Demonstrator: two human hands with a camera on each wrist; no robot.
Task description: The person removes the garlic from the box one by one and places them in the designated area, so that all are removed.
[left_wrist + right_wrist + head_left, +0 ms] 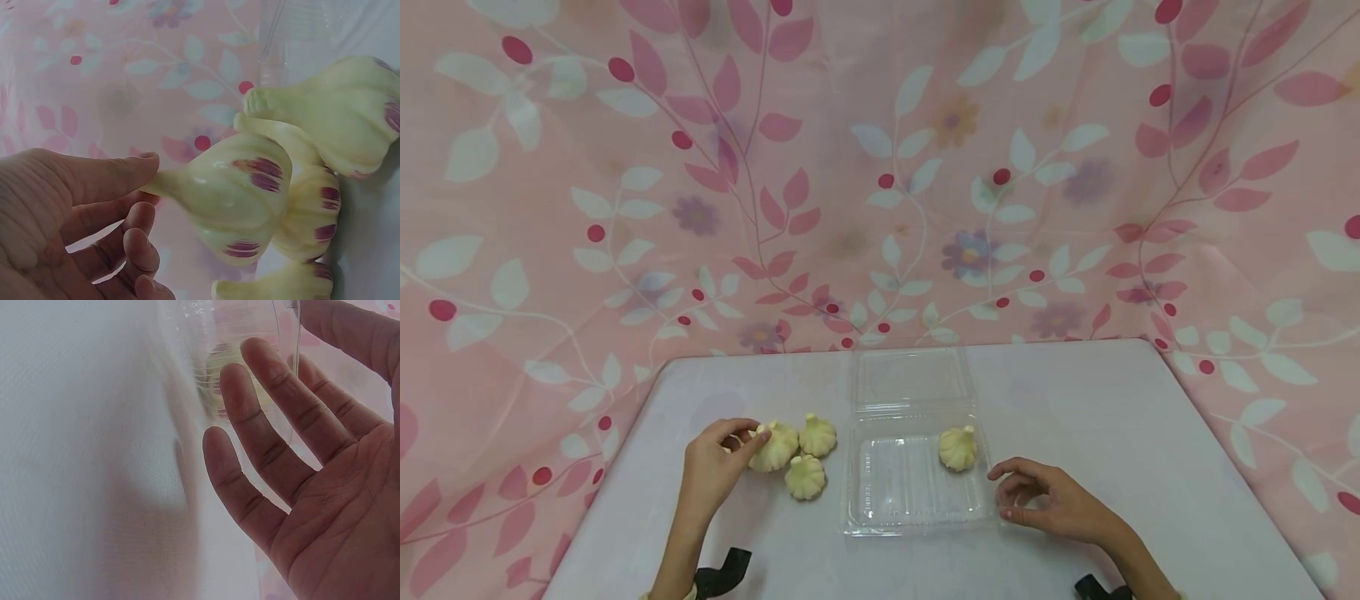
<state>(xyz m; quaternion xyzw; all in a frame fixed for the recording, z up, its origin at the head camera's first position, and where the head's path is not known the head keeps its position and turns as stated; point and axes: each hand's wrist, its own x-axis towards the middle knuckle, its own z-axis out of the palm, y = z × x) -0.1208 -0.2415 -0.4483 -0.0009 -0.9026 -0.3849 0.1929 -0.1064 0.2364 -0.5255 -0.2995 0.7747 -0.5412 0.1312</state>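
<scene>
My left hand (718, 462) pinches a garlic bulb (231, 194) by its thin stem, between thumb and index finger. The bulb is pale green-white with purple streaks. Beside and behind it lie more garlic bulbs (806, 477), close together on the table left of a clear plastic container (917, 527). One garlic bulb (957, 448) sits inside the container at its right side. At the container's right wall is my right hand (1045, 500), holding nothing, its fingers loosely bent. In the right wrist view, the fingers (275, 375) overlap the transparent wall.
The container's hinged lid (912, 379) lies folded back toward the table's far edge. A white-covered table (1075, 400) carries everything. Behind it hangs a pink cloth (850, 233) with leaves and flowers. A black wrist mount (724, 573) is on the left forearm.
</scene>
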